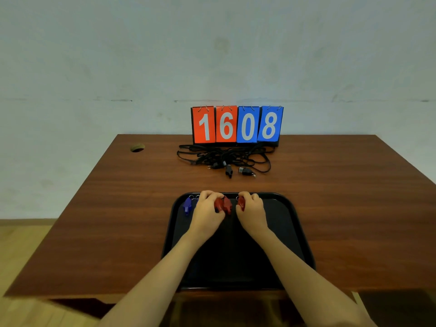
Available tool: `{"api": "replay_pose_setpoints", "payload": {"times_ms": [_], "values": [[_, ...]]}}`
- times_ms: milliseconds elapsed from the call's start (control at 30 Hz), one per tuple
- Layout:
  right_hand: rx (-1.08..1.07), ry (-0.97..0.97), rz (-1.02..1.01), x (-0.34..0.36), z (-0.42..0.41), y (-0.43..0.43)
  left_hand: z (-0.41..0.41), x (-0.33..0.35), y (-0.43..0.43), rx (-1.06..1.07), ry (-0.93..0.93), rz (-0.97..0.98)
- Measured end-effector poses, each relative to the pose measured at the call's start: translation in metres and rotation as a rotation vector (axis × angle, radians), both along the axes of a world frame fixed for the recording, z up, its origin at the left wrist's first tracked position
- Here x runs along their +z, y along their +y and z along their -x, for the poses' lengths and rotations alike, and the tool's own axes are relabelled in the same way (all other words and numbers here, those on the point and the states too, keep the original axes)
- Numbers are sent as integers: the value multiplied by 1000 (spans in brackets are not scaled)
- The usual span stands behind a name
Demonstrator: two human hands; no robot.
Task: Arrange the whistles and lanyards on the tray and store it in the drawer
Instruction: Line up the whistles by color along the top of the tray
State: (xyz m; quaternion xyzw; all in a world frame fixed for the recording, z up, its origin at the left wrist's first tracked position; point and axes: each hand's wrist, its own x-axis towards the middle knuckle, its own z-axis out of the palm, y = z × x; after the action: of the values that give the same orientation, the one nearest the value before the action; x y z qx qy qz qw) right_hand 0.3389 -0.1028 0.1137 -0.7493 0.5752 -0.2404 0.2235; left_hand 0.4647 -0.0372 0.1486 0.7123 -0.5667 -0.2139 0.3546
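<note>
Two hands worked along the tray's [290, 223] far edge: near its far left corner lay a blue whistle [187, 205]; the left hand [207, 213] curled round red whistles [223, 205], the right hand [251, 212] pinched a lone red whistle [241, 204]. Lining them up seemed the step; next called for reaching the tangled lanyards [224, 156] near the table's far edge

tray [290, 223] on table [354, 208] near front edge; whistles [187, 206] in its far end; lanyard tangle [224, 156] behind, before scoreboard [237, 125].
</note>
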Motion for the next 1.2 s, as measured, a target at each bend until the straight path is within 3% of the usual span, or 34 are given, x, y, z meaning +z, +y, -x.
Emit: {"api": "replay_pose_setpoints", "payload": {"times_ms": [67,333,467,633,800,933,1033,1200], "values": [[-9,95,31,-2,-3,1,-1,-1,2,0,-12,9],[-14,171,11,-3,-1,1,-3,-7,5,-16,-28,26],[-19,153,-18,1,2,3,2,-4,1,-30,-15,40],[-77,30,92,12,24,8,23,0,-10,-104,-43,72],[-125,68,81,23,65,1,57,-1,-28,-260,-156,55],[-100,94,-13,19,88,-3,78,-5,-46,-268,-386,72],[-42,92,-67,15,94,-3,83,-10,-56,-264,-510,-59],[39,84,-85,8,85,-5,73,-13,-60,-298,-476,-167]]}}
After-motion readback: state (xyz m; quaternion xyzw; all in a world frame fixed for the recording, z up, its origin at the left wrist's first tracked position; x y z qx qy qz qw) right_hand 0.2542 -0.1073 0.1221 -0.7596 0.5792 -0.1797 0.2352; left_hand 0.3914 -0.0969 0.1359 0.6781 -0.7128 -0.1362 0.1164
